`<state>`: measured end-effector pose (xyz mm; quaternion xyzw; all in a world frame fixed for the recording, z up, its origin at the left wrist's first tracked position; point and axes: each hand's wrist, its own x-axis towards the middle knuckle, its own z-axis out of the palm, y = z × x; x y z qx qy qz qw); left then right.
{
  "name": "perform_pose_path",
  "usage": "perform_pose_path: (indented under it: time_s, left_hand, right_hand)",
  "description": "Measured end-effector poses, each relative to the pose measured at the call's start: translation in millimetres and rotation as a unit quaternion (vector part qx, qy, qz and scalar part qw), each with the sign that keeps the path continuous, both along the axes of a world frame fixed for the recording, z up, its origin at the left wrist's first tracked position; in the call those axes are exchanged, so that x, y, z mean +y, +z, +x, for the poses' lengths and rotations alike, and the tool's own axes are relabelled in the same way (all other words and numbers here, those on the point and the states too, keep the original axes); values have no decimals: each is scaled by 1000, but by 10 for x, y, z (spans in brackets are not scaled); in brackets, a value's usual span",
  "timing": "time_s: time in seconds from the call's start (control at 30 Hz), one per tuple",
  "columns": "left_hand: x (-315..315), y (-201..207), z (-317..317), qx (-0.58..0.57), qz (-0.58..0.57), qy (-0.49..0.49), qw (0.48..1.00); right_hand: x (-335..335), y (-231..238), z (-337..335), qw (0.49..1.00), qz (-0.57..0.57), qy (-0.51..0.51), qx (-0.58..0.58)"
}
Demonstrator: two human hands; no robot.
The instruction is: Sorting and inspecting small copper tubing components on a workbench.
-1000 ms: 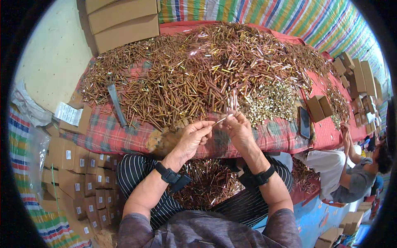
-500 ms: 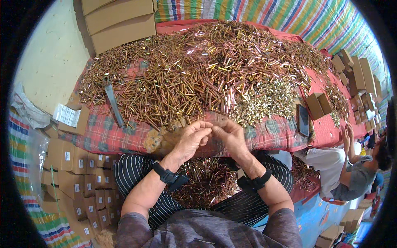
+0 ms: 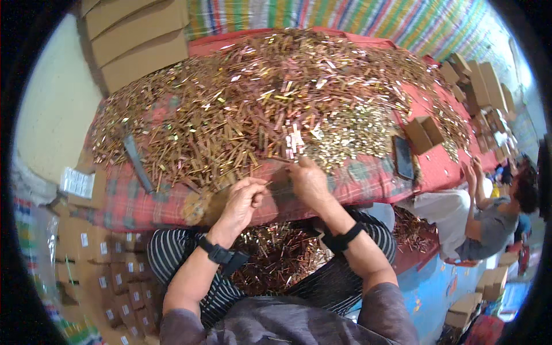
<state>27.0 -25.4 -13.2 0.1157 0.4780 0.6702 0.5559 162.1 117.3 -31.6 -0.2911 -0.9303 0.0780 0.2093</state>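
Note:
My left hand (image 3: 244, 201) is closed in front of the cloth's near edge, thumb and forefinger pinched. Something small may show at their tips, too blurred to name. To its right, my right hand (image 3: 311, 183) reaches to the near edge of the heap with its fingers closed. A thin reddish bolt (image 3: 279, 159) sticks out leftward from its fingertips. Beyond both hands spreads a large heap of long, slim, brass- and copper-coloured bolts (image 3: 224, 121). Beside my right hand, small shiny nuts (image 3: 356, 135) form a pile.
A curved grey strip (image 3: 137, 164) lies left on the plaid cloth (image 3: 172, 201). A phone-like dark slab (image 3: 403, 157) and an open carton (image 3: 424, 135) are right. More bolts (image 3: 276, 259) lie between my knees. Stacked boxes (image 3: 109, 264) stand left; another person (image 3: 489, 221) sits right.
My hands, together before, are now apart: the right has gone forward to the heap's edge, the left has dropped slightly back and leftward. The whole view has shifted.

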Motion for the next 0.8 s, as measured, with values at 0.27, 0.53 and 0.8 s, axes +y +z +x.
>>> perform_pose_path:
  time_s: [0.27,0.53,0.8]
  left_hand:
    - [34,-62,-11,29,8,7,1000]
    - [30,15,-101,35,15,29,999]
    - [96,53,-52,40,17,4,999]
  right_hand:
    - [-32,97,-173,996,83,-26,37]
    - [-257,395,-147,902,-362,27,234]
    - [-342,168,-182,801,-490,91,333]
